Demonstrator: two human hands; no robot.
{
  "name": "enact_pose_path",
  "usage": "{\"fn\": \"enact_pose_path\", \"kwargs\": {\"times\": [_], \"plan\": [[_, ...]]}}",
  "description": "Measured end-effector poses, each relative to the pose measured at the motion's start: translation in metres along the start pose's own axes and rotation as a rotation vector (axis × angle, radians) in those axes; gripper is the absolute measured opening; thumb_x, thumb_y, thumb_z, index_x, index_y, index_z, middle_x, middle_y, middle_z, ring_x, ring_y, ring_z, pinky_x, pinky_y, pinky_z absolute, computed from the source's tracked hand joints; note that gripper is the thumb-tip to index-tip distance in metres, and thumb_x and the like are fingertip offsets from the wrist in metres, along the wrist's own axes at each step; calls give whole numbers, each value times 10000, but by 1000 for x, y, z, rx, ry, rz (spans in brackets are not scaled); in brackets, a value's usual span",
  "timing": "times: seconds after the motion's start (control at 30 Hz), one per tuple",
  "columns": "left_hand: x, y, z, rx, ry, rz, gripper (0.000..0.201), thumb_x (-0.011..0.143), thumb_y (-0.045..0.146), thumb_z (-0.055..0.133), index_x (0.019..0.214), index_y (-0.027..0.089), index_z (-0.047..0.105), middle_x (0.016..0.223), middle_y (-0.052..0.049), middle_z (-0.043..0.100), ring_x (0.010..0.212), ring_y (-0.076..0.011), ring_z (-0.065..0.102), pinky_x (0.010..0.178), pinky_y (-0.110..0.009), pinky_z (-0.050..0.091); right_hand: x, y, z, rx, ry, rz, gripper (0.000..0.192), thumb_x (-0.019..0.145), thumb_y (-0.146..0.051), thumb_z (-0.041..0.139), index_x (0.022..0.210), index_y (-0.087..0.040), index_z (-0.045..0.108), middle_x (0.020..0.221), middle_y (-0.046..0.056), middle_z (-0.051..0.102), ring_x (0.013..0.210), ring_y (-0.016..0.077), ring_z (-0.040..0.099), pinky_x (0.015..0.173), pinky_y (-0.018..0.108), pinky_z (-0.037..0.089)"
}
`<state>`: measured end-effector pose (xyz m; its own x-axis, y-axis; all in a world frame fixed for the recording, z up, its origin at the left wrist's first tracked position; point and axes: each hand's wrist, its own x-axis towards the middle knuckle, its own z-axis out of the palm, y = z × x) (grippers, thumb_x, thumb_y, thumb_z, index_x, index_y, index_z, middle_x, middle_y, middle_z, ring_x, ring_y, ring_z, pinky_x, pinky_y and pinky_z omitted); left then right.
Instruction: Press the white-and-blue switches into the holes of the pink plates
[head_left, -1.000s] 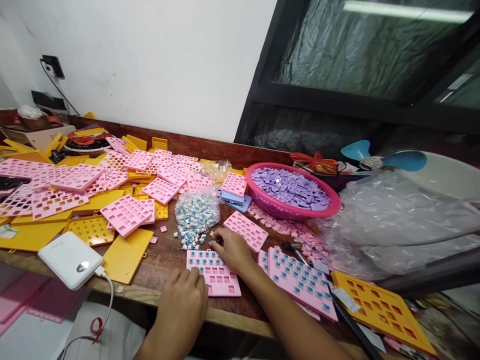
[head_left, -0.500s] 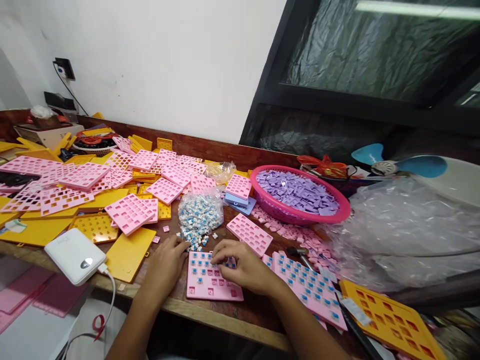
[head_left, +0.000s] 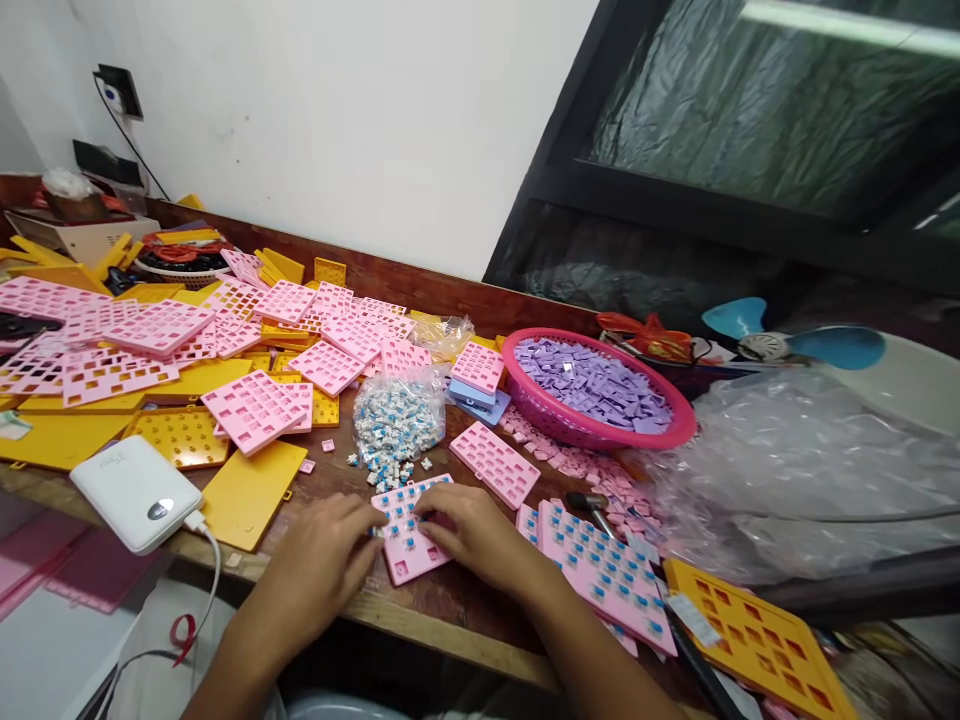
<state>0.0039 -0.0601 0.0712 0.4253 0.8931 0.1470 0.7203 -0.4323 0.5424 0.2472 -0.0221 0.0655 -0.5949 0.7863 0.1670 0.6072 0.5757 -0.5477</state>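
A pink keyboard plate [head_left: 411,568] lies tilted near the table's front edge, several blue-and-white switches [head_left: 409,544] seated in its upper rows. At its left edge, my left hand [head_left: 326,545] has thumb and index finger closed on what looks like a small keyboard switch. My right hand [head_left: 476,530] covers the plate's right side, fingers bent together over the switches; whatever is between the fingertips is hidden. Just beyond the plate, a clear bag [head_left: 397,415] spills loose switches onto the table.
On the right are a pink plate filled with switches [head_left: 604,570], a hammer [head_left: 589,502] and a yellow case [head_left: 757,640]. A pink basket [head_left: 686,425] holds purple keycaps. Pink plates [head_left: 255,405], yellow panels [head_left: 247,495] and a white power bank [head_left: 135,495] crowd the left.
The plate has turned counterclockwise and its lower right now sits further under my right hand. My left hand has moved down from near the loose switches to the plate's left edge.
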Motion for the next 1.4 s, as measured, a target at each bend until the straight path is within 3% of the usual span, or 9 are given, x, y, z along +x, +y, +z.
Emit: {"fn": "enact_pose_path", "kwargs": {"times": [0.1,0.3,0.43,0.57,0.87,1.13,1.3,1.4], "plan": [[-2,11,10,-13,-89,60,209,1008,235,523,1054,265,725,1087,-42,691,1031,-204,632,893,-311,458,1,3,-2,1,11,-21,118,940,-169,640,997,-211,734,1023,69,706,952,201,663,854,312,525],[2,19,26,17,-133,51,202,994,205,553,1009,266,745,1038,-34,691,988,-211,647,838,-307,459,1,6,-8,18,-58,-26,142,946,-187,650,1013,-233,766,965,51,721,901,192,670,820,301,525],[0,23,27,7,-108,36,174,974,192,584,1057,260,721,1056,-35,707,1011,-228,649,868,-332,451,2,10,-4,42,-2,-9,92,899,-156,707,958,-211,753,957,43,724,895,187,674,817,292,521],[2,27,32,-10,-96,47,175,991,197,558,976,234,729,1012,-36,711,1004,-215,642,882,-330,443,3,14,2,18,74,41,62,859,-137,746,854,-198,754,906,42,710,849,183,667,764,283,515],[4,31,41,15,-68,22,235,1008,195,519,935,221,741,965,-46,702,934,-203,646,797,-317,457,4,12,2,-31,27,25,126,912,-140,675,857,-212,763,852,34,721,801,178,662,740,286,505],[0,46,56,317,-88,48,182,956,113,560,998,169,728,976,-91,698,945,-252,623,825,-377,455,0,-9,-4,-370,-61,-38,121,969,-242,646,915,-211,750,914,67,705,934,231,621,792,363,417],[-3,57,68,436,-70,97,192,932,91,560,1019,126,727,935,-127,683,897,-257,604,797,-384,455,-1,-9,-9,-315,-57,-40,130,964,-227,635,906,-219,751,920,59,709,925,220,623,790,355,418],[-5,57,67,438,-98,82,200,928,91,576,1049,117,733,962,-132,695,904,-265,616,790,-391,462,2,0,-9,-219,58,-20,120,960,-244,634,932,-219,747,951,61,715,942,221,629,844,356,451]]}}
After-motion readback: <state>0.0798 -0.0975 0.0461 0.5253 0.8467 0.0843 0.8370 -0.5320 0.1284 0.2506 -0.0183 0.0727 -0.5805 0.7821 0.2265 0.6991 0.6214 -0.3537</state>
